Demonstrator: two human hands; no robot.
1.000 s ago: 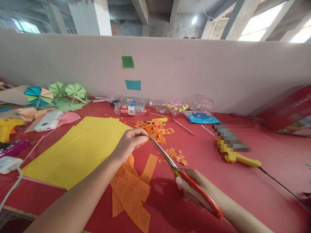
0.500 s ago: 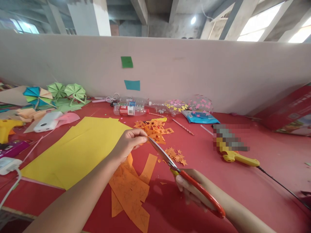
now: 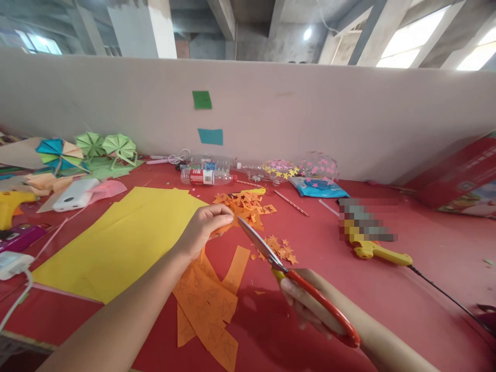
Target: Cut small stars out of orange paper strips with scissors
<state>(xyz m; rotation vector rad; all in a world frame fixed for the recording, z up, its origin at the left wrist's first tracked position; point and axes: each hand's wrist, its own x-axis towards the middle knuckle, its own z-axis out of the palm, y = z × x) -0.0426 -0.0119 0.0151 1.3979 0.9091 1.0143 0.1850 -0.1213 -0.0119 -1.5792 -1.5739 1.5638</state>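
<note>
My left hand (image 3: 207,225) pinches a small piece of orange paper (image 3: 222,230) between thumb and fingers, mostly hidden by the hand. Red-handled scissors (image 3: 315,295) are in my right hand (image 3: 300,305), with the fingers through the handle. Their blades point up and left, the tips just right of the pinched paper. Below my left hand lie several orange paper strips (image 3: 209,310) with star outlines drawn on them. Small cut orange stars (image 3: 282,249) are piled beyond the scissors, and orange offcuts (image 3: 248,206) with star-shaped holes lie farther back.
Yellow sheets (image 3: 127,237) spread to the left. At right is a yellow-handled tool (image 3: 387,254) with a cord, partly blurred out. A plastic bottle (image 3: 201,177), a striped straw (image 3: 291,203) and a blue packet (image 3: 318,187) lie before the white partition (image 3: 248,103).
The scissor tips have come slightly away from my left fingers, and a little more orange paper shows there. Both hands have otherwise hardly moved.
</note>
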